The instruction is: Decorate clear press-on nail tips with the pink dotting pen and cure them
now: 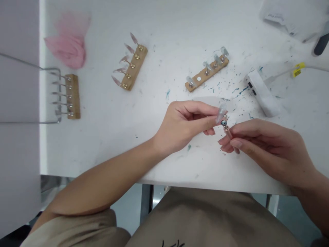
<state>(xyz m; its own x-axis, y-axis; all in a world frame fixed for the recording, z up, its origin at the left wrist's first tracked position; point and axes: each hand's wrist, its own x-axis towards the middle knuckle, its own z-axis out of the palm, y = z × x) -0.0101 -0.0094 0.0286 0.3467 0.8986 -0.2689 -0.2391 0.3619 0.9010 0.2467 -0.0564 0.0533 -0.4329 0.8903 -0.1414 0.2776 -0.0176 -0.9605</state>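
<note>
My left hand [180, 127] is closed in a pinch on a clear, pointed false nail tip [221, 113], held above the white table. Just below the tip is the round, dark, shiny end of a slim rose-gold pen-like tool [228, 133]. My right hand [277, 147] grips that tool between thumb and fingers, its round end pointing up toward the nail tip. The tool's end and the nail tip look very close; whether they touch I cannot tell. Beyond my hands lies a wooden nail stand [204, 79] bearing several clear tips and a bare white dot.
A second wooden stand [136, 68] with pinkish tips lies left of centre. Another stand [73, 96] sits by a metal wire frame [60, 92] at the left edge. Also present are pink cloth [69, 51], a white corded device [263, 92] and a white packet [295, 17].
</note>
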